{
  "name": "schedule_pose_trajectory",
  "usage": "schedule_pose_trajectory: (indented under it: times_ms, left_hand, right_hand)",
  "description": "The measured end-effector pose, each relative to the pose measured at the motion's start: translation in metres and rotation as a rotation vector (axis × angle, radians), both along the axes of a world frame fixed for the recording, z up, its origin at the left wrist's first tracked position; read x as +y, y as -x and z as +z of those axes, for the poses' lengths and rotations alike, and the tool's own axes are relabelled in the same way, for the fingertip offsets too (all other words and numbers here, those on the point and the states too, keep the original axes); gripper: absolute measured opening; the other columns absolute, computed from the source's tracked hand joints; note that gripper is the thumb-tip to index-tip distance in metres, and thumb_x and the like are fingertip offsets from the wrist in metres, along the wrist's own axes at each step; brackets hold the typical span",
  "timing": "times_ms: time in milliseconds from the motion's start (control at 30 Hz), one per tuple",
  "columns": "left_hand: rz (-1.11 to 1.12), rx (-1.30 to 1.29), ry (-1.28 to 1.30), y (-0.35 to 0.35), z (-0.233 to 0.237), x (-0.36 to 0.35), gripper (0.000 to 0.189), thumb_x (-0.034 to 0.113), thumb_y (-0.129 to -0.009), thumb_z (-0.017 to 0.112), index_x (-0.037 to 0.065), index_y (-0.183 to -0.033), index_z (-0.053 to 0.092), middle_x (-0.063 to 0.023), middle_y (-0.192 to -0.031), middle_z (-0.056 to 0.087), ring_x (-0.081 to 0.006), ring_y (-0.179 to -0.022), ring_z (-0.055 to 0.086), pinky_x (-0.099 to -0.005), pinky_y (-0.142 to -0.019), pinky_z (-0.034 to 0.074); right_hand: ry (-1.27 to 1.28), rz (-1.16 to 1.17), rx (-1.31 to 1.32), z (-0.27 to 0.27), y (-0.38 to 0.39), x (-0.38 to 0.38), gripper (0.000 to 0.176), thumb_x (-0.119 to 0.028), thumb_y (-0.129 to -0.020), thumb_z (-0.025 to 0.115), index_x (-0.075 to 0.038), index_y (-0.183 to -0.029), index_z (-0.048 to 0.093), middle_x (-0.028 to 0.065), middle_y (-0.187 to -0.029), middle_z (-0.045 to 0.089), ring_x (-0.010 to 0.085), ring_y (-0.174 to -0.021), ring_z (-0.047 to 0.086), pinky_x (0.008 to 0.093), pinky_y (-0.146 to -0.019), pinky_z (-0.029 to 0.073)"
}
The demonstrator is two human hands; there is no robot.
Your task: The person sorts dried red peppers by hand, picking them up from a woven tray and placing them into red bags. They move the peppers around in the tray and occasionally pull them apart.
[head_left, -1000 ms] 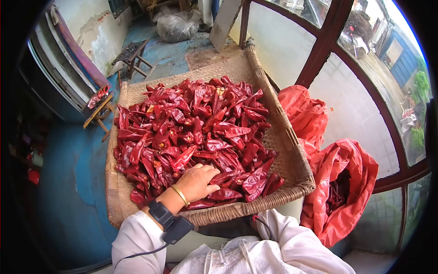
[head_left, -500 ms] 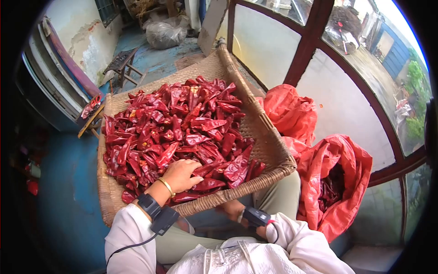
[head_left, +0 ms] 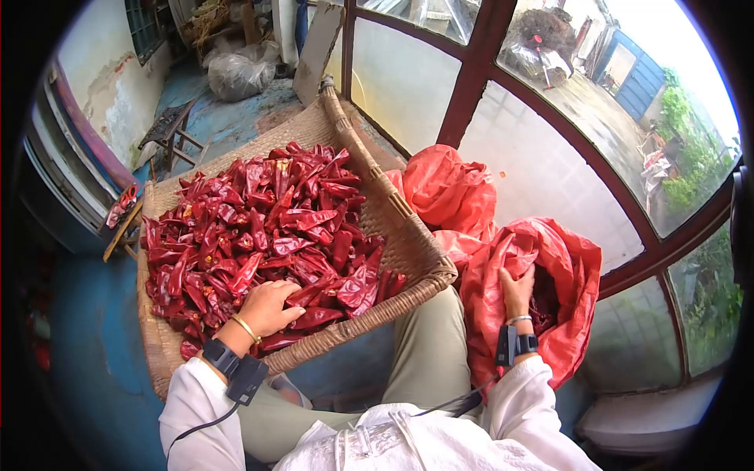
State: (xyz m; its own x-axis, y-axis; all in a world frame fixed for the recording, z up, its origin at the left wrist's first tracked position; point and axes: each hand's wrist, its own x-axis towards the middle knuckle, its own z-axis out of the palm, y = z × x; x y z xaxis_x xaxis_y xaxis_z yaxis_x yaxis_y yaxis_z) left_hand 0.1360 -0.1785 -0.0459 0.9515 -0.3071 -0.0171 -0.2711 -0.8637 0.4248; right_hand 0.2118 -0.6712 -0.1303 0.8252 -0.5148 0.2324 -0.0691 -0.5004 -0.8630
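A large heap of glossy dried red chili peppers [head_left: 259, 212] fills much of a woven basket tray [head_left: 408, 279] tilted over my lap. My left hand [head_left: 267, 306] lies on the near side of the heap, thumb stretched out and fingers spread over the peppers; the fingertips are partly hidden among them. Out to the right, my right hand [head_left: 517, 294] is at the mouth of a red woven bag [head_left: 569, 314]. Its thumb and fingers look apart against the bag's inner side. Dark red peppers [head_left: 543, 298] show inside the bag beside that hand.
Behind the open bag stands another red bag [head_left: 448, 188], against the framed window panels [head_left: 550, 157]. A small folding stool [head_left: 169, 133] is on the blue floor at the back left. Black wrist devices with cables [head_left: 247, 377] are strapped to both forearms.
My right hand has moved from beneath the basket's near edge out to the open bag. My left hand stays on the peppers. The view has swung to the right.
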Motion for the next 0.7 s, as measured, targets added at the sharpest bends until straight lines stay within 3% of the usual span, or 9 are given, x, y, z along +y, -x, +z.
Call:
schedule_pose_trajectory:
  times_ms: [100,133,167,233,300,333,433,567,700]
  left_hand:
    - [0.016,0.016,0.019,0.001,0.002,0.0,0.045,0.032,-0.074,0.067,0.005,-0.108,0.06,-0.0157,-0.109,0.061,-0.033,-0.1,0.057,-0.0399,-0.088,0.045]
    - [0.02,0.017,0.02,0.002,0.004,-0.001,0.044,0.031,-0.074,0.068,0.004,-0.108,0.06,-0.0157,-0.108,0.061,-0.0331,-0.1,0.057,-0.0399,-0.088,0.045]
    - [0.021,0.021,0.02,0.002,0.005,-0.001,0.044,0.031,-0.074,0.068,0.004,-0.108,0.061,-0.0158,-0.108,0.061,-0.0332,-0.1,0.057,-0.0399,-0.088,0.045]
    - [0.009,0.02,0.025,0.001,0.006,-0.002,0.043,0.03,-0.073,0.068,0.004,-0.107,0.061,-0.0157,-0.108,0.061,-0.0332,-0.099,0.057,-0.0399,-0.088,0.045]
    - [0.022,0.059,0.026,0.0,0.01,-0.003,0.043,0.029,-0.073,0.068,0.004,-0.107,0.061,-0.0155,-0.107,0.061,-0.0332,-0.098,0.057,-0.04,-0.087,0.045]
    - [0.012,0.038,0.029,0.0,0.01,-0.003,0.043,0.029,-0.073,0.068,0.003,-0.107,0.061,-0.0157,-0.106,0.061,-0.0331,-0.098,0.057,-0.04,-0.087,0.045]
    - [-0.005,0.019,0.015,0.001,0.013,-0.004,0.043,0.029,-0.073,0.068,0.003,-0.106,0.061,-0.0161,-0.105,0.061,-0.0331,-0.098,0.057,-0.04,-0.087,0.045]
    - [-0.001,0.051,-0.002,0.001,0.019,-0.006,0.043,0.028,-0.071,0.069,0.002,-0.106,0.061,-0.0162,-0.108,0.061,-0.033,-0.1,0.056,-0.0401,-0.088,0.044]
    - [0.005,0.079,-0.008,-0.001,0.019,-0.007,0.044,0.027,-0.07,0.07,0.003,-0.106,0.061,-0.0158,-0.107,0.061,-0.0326,-0.099,0.057,-0.0396,-0.087,0.045]
  right_hand:
    - [-0.632,0.204,0.024,-0.037,-0.02,0.001,0.08,-0.01,-0.069,0.076,-0.002,-0.134,0.03,0.0125,-0.125,0.047,0.0234,-0.11,0.049,0.0349,-0.094,0.041]
    - [-0.606,0.268,-0.056,-0.047,-0.025,0.009,0.063,-0.016,-0.076,0.071,-0.001,-0.129,0.04,0.0081,-0.118,0.054,0.0202,-0.103,0.055,0.0327,-0.092,0.042]
    - [-0.767,0.381,0.141,-0.062,-0.035,0.001,0.041,-0.015,-0.079,0.066,0.0,-0.115,0.053,0.007,-0.099,0.063,0.0199,-0.085,0.061,0.0328,-0.08,0.049]
    - [-1.029,0.163,0.231,-0.094,-0.055,0.004,0.019,-0.012,-0.08,0.061,-0.001,-0.096,0.061,0.0067,-0.08,0.065,0.0207,-0.068,0.062,0.0334,-0.066,0.052]
    - [-1.012,0.097,0.178,-0.05,-0.056,0.03,0.011,-0.006,-0.079,0.057,-0.002,-0.088,0.062,0.0078,-0.076,0.064,0.0212,-0.064,0.062,0.0338,-0.061,0.052]
    - [-1.0,0.12,0.132,-0.071,-0.075,0.02,0.008,-0.004,-0.079,0.055,-0.003,-0.083,0.062,0.0078,-0.076,0.064,0.0201,-0.063,0.062,0.0332,-0.06,0.052]
    - [-1.132,0.21,0.002,-0.068,-0.095,0.02,0.01,-0.002,-0.077,0.057,-0.003,-0.085,0.063,0.0061,-0.075,0.064,0.0185,-0.062,0.062,0.032,-0.058,0.052]
    - [-1.461,0.355,0.148,-0.056,-0.113,0.027,0.013,-0.008,-0.083,0.053,0.0,-0.09,0.061,0.0096,-0.077,0.065,0.0219,-0.066,0.064,0.0338,-0.063,0.055]
    - [-1.512,0.35,0.249,0.009,-0.121,0.059,0.013,-0.01,-0.084,0.051,-0.002,-0.088,0.06,0.0103,-0.076,0.065,0.0219,-0.065,0.064,0.0348,-0.061,0.055]
